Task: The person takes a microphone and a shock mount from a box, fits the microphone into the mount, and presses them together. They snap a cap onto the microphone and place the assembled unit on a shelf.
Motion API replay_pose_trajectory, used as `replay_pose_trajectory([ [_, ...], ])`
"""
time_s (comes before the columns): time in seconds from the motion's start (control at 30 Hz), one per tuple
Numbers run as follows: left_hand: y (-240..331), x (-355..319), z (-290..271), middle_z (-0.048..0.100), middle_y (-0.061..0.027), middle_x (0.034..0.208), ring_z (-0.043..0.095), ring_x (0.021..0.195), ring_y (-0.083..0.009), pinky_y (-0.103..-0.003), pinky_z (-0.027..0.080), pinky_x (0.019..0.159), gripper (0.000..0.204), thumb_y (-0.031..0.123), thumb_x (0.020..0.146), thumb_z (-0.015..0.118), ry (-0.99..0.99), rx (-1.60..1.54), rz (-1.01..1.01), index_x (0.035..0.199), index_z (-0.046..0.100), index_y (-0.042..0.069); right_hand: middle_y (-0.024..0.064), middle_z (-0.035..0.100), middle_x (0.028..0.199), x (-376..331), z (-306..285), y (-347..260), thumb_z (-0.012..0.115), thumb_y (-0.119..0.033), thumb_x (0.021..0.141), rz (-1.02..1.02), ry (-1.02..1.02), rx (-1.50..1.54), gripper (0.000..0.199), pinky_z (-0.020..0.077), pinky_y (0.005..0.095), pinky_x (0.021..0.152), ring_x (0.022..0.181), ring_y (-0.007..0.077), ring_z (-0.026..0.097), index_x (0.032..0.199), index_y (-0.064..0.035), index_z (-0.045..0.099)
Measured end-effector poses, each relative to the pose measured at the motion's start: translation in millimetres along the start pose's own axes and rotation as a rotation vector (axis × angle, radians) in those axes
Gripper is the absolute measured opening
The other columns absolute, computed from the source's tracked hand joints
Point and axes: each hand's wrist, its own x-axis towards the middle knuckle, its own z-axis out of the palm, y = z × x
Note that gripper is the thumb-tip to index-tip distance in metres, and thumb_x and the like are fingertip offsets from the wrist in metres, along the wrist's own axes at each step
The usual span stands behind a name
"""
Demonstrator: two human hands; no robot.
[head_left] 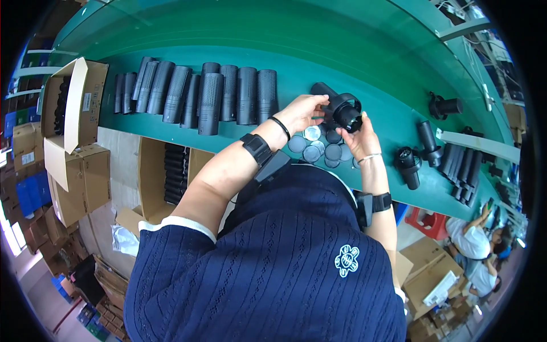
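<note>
Navy ribbed-knit top (273, 268) lies nearest. Smooth green worktable (393, 119) extends beneath both hands; brown cardboard carton (94, 176) stands far left. Black textured cylindrical tubes (209, 102) line the left hand's outer side. Left hand (301, 115) and right hand (363, 140) pinch a black collared cylinder (345, 108) between them, axis diagonal, open end facing right fingertips. Grey round discs (296, 143) lie below.

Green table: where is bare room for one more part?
Bare patches of green table: between the right hand and the black parts at right; also between the cylinder row and the held black part. Crowded: at left, along that row, and among the discs by that hand.
</note>
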Motion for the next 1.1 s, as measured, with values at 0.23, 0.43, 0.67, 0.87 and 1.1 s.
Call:
replay_pose_trajectory([
  [0.23,2.5,11.8,0.5,0.056,-0.0066,0.097,0.053,0.093,-0.0189,-0.035,0.042,0.079,0.024,0.03,0.09,0.059,-0.016,0.006,0.006,0.097,0.059,0.007,0.0238,0.054,0.111,11.4,-12.6,4.4,0.048,-0.045,0.094,0.066,-0.015,0.239,0.06,0.0606,0.0267,0.065,0.082,0.0317,0.064,0.123,0.0061,0.039],
  [0.43,4.7,11.9,2.1,0.057,-0.0078,0.1,0.053,0.094,-0.0195,-0.036,0.042,0.08,0.024,0.029,0.09,0.059,-0.062,0.031,0.015,0.098,0.06,0.006,0.0269,0.053,0.108,17.2,-23.2,11.6,0.053,-0.044,0.091,0.084,-0.017,0.374,0.064,0.0607,0.0284,0.067,0.083,0.0337,0.063,0.12,0.0113,0.038],
  [0.67,-0.9,14.4,24.0,0.049,-0.0111,0.13,0.043,0.12,-0.0254,-0.045,0.034,0.099,0.06,0.05,0.088,0.055,-0.083,0.05,-0.112,0.132,0.045,0.011,0.027,0.058,0.095,6.6,-13.6,15.4,0.049,-0.039,0.09,0.02,-0.213,0.62,0.054,0.0605,0.0331,0.064,0.07,0.0338,0.065,0.115,0.0089,0.042],
  [0.87,21.5,51.9,45.1,0.056,-0.014,0.123,0.052,0.114,-0.0301,-0.05,0.041,0.097,0.058,0.045,0.083,0.066,-0.294,-0.19,-0.182,0.122,0.053,0.005,0.0222,0.058,0.104,2.8,-15.8,4.7,0.046,-0.04,0.094,-0.044,0.004,0.263,0.056,0.0564,0.0372,0.075,0.086,0.0346,0.064,0.13,0.001,0.034],
  [1.1,89.5,177.3,46.8,0.055,-0.0066,0.113,0.052,0.105,-0.0233,-0.052,0.042,0.088,0.049,0.033,0.076,0.074,-0.022,0.044,0.081,0.115,0.051,0.014,0.0072,0.063,0.093,-72.7,-67.1,26.9,0.054,-0.027,0.094,-0.212,0.214,-0.111,0.031,0.0521,0.028,0.072,0.082,0.0153,0.062,0.116,-0.0054,0.058],
])
